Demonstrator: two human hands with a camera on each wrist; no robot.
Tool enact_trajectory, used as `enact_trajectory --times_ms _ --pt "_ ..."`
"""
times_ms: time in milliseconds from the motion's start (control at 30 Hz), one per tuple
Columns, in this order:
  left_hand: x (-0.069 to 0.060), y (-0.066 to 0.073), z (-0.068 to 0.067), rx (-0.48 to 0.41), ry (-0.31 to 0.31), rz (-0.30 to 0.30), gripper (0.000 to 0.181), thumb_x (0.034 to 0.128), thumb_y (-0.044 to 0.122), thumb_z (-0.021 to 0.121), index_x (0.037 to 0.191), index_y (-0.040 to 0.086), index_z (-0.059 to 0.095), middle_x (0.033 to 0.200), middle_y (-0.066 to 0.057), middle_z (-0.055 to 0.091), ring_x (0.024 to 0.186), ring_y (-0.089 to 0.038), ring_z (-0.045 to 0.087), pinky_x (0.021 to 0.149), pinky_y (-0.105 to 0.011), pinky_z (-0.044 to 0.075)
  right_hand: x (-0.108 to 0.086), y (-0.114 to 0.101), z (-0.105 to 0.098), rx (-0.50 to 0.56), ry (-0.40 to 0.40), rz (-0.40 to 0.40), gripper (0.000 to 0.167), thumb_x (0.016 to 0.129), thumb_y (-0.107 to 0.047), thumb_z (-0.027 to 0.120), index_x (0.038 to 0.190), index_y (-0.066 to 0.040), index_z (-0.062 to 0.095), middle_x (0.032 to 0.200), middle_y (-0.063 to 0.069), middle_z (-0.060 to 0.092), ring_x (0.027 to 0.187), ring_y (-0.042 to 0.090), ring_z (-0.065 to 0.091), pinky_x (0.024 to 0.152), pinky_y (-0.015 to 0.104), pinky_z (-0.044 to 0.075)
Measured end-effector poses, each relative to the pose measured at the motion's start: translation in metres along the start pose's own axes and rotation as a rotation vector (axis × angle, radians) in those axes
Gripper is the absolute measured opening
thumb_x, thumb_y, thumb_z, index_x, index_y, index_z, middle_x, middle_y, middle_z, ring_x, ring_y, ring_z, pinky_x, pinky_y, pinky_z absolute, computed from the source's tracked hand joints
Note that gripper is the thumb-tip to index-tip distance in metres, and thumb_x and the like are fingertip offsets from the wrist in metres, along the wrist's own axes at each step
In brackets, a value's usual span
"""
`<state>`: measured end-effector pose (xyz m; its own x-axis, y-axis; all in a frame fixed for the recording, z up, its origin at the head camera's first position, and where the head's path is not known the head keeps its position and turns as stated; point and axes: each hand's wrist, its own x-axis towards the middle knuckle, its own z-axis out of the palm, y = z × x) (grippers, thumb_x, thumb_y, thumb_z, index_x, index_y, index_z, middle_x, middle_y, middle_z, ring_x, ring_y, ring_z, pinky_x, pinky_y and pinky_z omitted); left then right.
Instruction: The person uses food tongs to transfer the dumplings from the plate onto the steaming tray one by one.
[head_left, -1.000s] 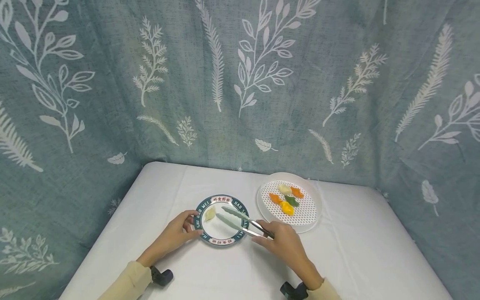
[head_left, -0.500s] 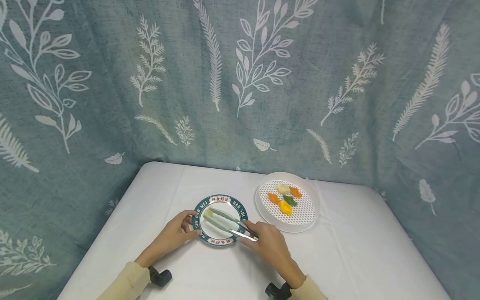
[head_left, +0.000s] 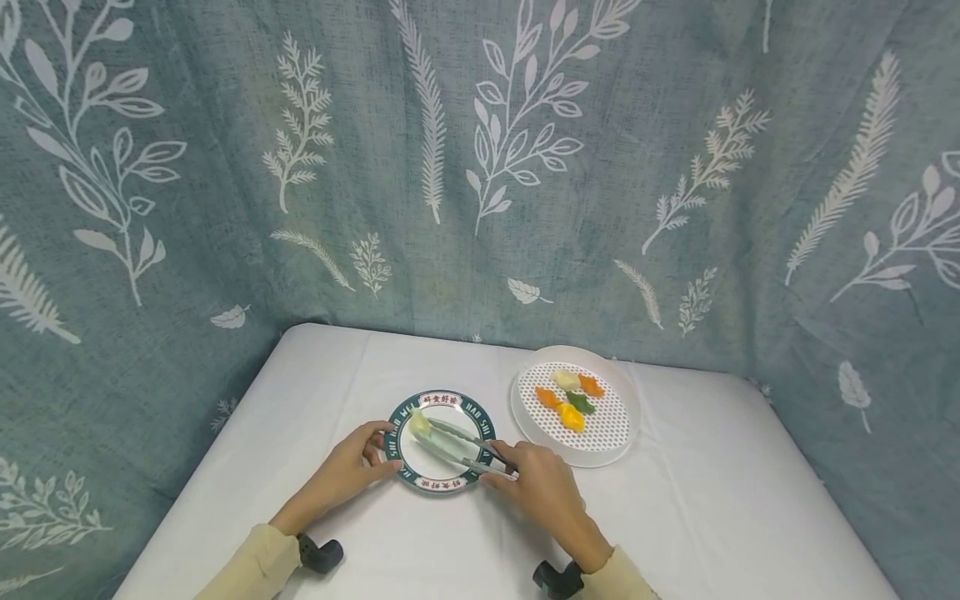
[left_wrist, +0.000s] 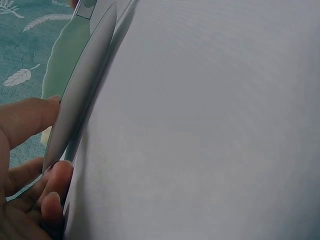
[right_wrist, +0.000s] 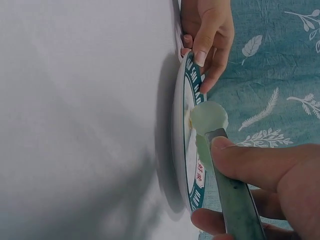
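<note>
My left hand (head_left: 348, 467) pinches the left rim of a round plate (head_left: 442, 483) with a dark green lettered border. Its thumb lies on top and its fingers curl beneath the edge. In my right hand (head_left: 540, 492) are metal tongs (right_wrist: 237, 202) with pale green scalloped ends, thumb on one arm and fingers on the other. The tong tips reach over the plate to a pale yellow dumpling-like piece (head_left: 418, 421) on its left side. One tip lies at either side of the piece; whether they squeeze it cannot be made out.
Behind and right of the plate sits a round white tray (head_left: 636, 417) with a perforated insert. On it lie several small pieces, orange, yellow, green and cream. A white cloth (head_left: 720, 500) covers the table, and a patterned teal curtain (head_left: 450, 275) hangs behind.
My right hand has carried the tongs left, from short of the pale piece to around it. That piece has shifted slightly toward the plate's far side. My left hand stays on the rim.
</note>
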<state>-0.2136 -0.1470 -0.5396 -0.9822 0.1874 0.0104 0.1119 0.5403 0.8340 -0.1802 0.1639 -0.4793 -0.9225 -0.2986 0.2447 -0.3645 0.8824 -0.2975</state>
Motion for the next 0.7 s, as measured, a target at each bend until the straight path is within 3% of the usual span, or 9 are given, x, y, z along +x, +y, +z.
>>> enact_trajectory --times_ms 267,700 --pt "0.001 -0.003 0.0 0.002 -0.002 0.014 0.067 0.0876 0.03 0.083 0.144 0.012 0.054 0.112 -0.002 0.06 0.084 -0.013 0.053 0.072 -0.029 0.046 0.006 -0.004 0.009 0.023 -0.009 0.035 0.052 0.082 -0.045 0.085 0.124 -0.016 0.076 0.071 -0.013 0.056 0.059 0.006 0.045 0.051 0.023 0.037" --pt "0.002 -0.006 0.001 0.019 0.007 0.012 0.067 0.0875 0.031 0.084 0.145 0.013 0.054 0.112 -0.001 0.06 0.084 -0.012 0.054 0.071 -0.028 0.047 0.014 -0.007 0.02 0.057 -0.011 0.06 0.056 0.083 -0.044 0.085 0.127 -0.011 0.074 0.064 -0.01 0.047 0.057 0.006 0.04 0.05 0.023 0.032"
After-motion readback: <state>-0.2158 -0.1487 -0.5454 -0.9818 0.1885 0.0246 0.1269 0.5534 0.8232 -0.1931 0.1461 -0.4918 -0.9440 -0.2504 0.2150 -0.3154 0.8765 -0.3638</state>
